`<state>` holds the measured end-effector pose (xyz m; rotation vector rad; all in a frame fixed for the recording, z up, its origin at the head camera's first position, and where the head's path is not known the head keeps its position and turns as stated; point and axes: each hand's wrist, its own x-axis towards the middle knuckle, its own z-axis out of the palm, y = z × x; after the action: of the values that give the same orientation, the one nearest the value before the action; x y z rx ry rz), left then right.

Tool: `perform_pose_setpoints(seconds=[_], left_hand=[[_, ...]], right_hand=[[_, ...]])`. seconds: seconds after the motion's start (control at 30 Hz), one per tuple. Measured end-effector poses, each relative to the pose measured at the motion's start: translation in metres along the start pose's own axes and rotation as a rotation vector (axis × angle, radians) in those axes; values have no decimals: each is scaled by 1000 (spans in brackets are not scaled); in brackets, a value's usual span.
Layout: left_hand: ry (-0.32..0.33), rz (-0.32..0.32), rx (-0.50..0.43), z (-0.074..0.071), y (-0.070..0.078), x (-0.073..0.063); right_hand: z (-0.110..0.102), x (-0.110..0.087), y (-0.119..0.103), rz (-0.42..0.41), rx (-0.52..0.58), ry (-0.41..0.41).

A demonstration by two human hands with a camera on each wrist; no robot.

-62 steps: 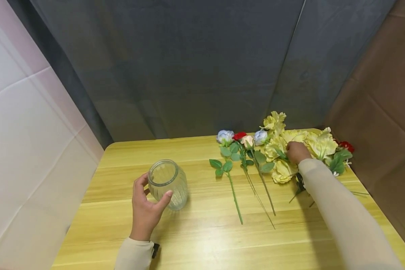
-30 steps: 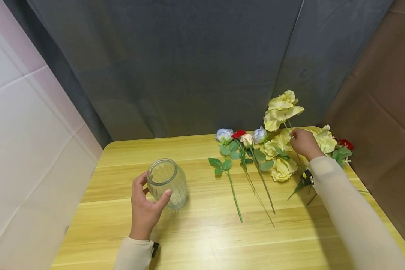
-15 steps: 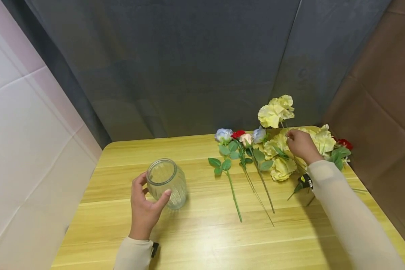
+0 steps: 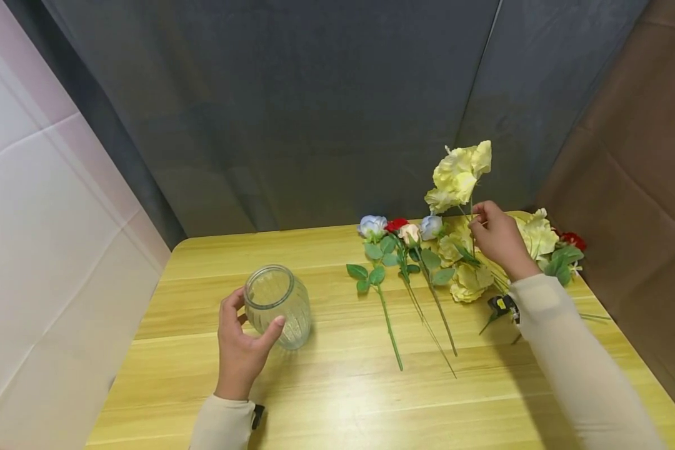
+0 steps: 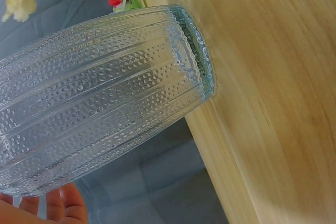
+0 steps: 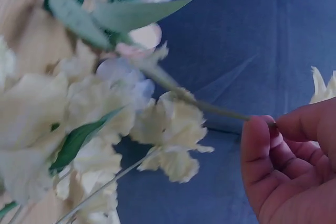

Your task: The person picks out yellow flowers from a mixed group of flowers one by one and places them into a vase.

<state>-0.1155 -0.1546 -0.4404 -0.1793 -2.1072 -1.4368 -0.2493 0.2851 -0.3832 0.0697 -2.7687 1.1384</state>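
Now the right hand pinches a yellow flower (ruffled); the left hand grips a ribbed vase.

Bare left hand curves round left side of clear ribbed glass vase, thumb at its front. Bare right hand well right of vase, thumb and fingertips pinched, beige-sleeved right arm extended.
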Motion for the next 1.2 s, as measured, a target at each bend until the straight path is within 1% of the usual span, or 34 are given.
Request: perform_pose_setpoints(seconds=[0.1,0.3,0.37,0.43,0.57,0.67,0.77,0.8,0.9,1.03,1.2], left_hand=[[-6,-10,-12,0,-4,0],[-4,-20,9,-1,-33,-1],[-2,-20,13,-1,-36,-1],[-6,-12,6,0,-31,-1],[-14,-9,-5,1,-10,1],[-13,-26,-6,0,-17,0],[-18,-52,-20,-1,-17,0],[-21,-53,-28,-1,-16,0],[-35,-60,-39,-1,2,1],[-49,-55,-33,1,6,1],[-57,-44,-45,3,7,3]], right_hand=[[2,-4,-6,-7,76,20],[14,-6,-9,-21,276,24],[20,-8,-9,-31,341,31],[25,-10,-9,-44,396,52],[37,-17,-12,-84,510,80],[47,-22,-17,-108,596,68],[55,-27,-22,-125,661,59],[58,-29,-24,-133,676,57],[63,-31,-29,-161,716,55],[67,-34,-37,-193,771,61],[73,-36,-50,-191,847,121]])
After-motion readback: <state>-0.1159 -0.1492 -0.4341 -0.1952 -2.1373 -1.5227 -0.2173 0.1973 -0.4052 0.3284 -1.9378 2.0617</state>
